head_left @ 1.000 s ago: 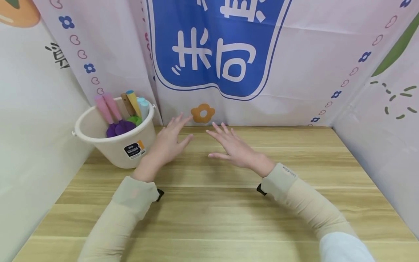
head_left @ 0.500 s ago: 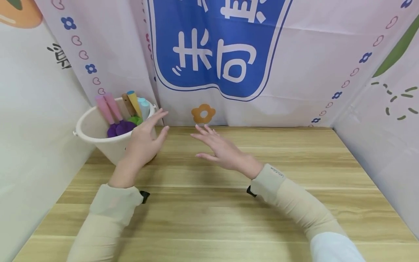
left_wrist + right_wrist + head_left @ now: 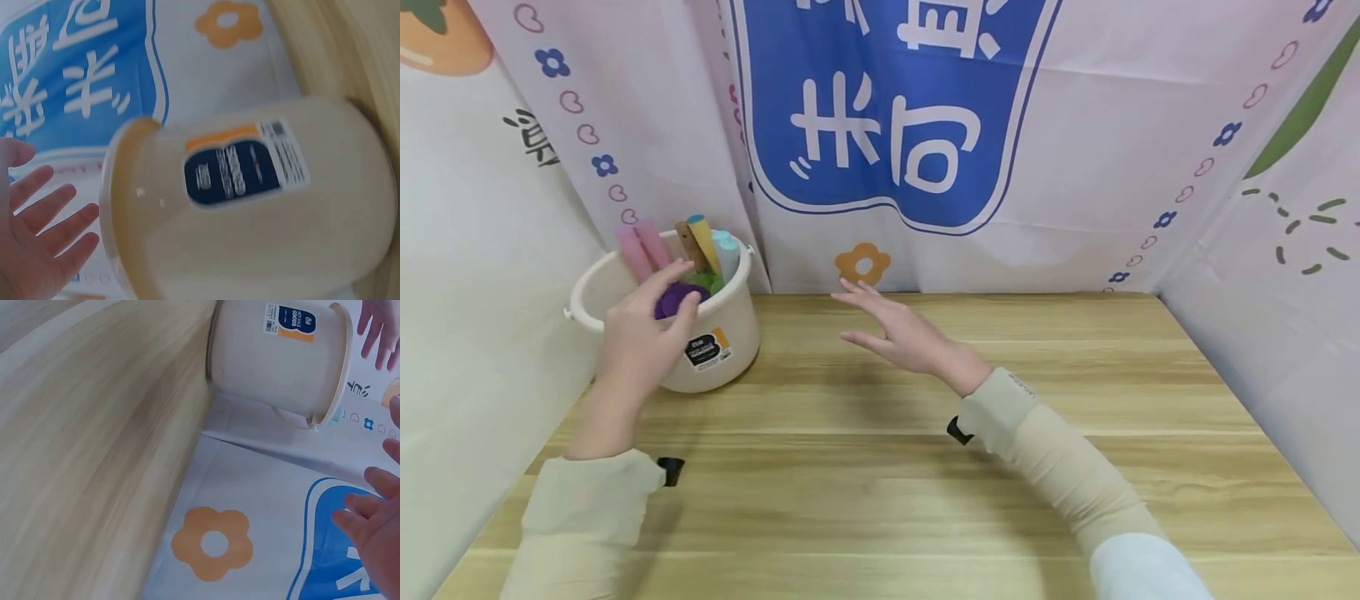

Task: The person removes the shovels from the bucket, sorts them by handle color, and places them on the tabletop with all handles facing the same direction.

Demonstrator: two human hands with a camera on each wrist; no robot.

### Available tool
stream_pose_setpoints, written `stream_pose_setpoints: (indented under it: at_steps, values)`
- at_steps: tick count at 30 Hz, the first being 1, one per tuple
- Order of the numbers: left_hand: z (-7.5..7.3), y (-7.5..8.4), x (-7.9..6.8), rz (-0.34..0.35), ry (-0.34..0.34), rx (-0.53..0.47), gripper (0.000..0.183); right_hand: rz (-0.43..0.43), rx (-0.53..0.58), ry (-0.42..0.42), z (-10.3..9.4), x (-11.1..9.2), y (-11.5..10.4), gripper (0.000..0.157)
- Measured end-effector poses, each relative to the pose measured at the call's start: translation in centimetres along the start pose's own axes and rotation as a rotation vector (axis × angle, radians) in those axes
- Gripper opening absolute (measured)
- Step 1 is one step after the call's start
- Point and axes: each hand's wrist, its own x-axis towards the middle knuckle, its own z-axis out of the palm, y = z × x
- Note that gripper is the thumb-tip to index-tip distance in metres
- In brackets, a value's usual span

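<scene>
A cream plastic bucket (image 3: 741, 321) stands at the back left of the wooden table. Pink handles (image 3: 653, 242) with purple parts (image 3: 675, 302), a brown handle (image 3: 688, 240), a yellow handle (image 3: 703, 242) and light blue ones (image 3: 727, 250) stick up inside it. My left hand (image 3: 643, 333) is raised at the bucket's front left, fingers spread and holding nothing, overlapping the rim in the head view. In the left wrist view its fingers (image 3: 65, 228) lie beside the bucket's mouth. Over the middle of the table hovers my right hand (image 3: 910, 333), fingers extended, with nothing held.
The wooden tabletop (image 3: 865, 500) stretches toward the front. Printed cloth walls (image 3: 1060, 167) enclose the back and both sides. A printed orange flower (image 3: 862, 264) marks the back cloth just above the table edge.
My left hand has swept left from the bucket's right side, across its front, to its left front. My right hand has drifted slightly left. The bucket stays in place.
</scene>
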Motion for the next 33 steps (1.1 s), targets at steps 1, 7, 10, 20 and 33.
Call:
stream_pose_setpoints:
  at_steps: [1, 7, 10, 20, 33]
  values:
    - [-0.3, -0.3, 0.0, -0.01, 0.02, 0.015, 0.042, -0.003, 0.007, 0.005, 0.2, 0.1, 0.0, 0.059]
    - [-2.1, -2.1, 0.3, -0.126, 0.107, 0.019, 0.041, -0.056, 0.053, 0.108, 1.4, 1.1, 0.1, 0.05]
    - [-2.8, -2.8, 0.3, -0.17, 0.152, -0.017, 0.041, -0.099, 0.074, 0.181, 2.1, 1.7, 0.2, 0.045]
    - [-4.0, -5.0, 0.4, -0.326, 0.245, 0.002, 0.041, -0.058, 0.246, 0.26, 4.8, 3.9, -0.4, 0.045]
    - [-5.0, -8.1, -0.2, -0.5, 0.283, 0.003, 0.043, 0.16, 0.736, 0.265, 7.5, 6.5, -2.7, 0.046]
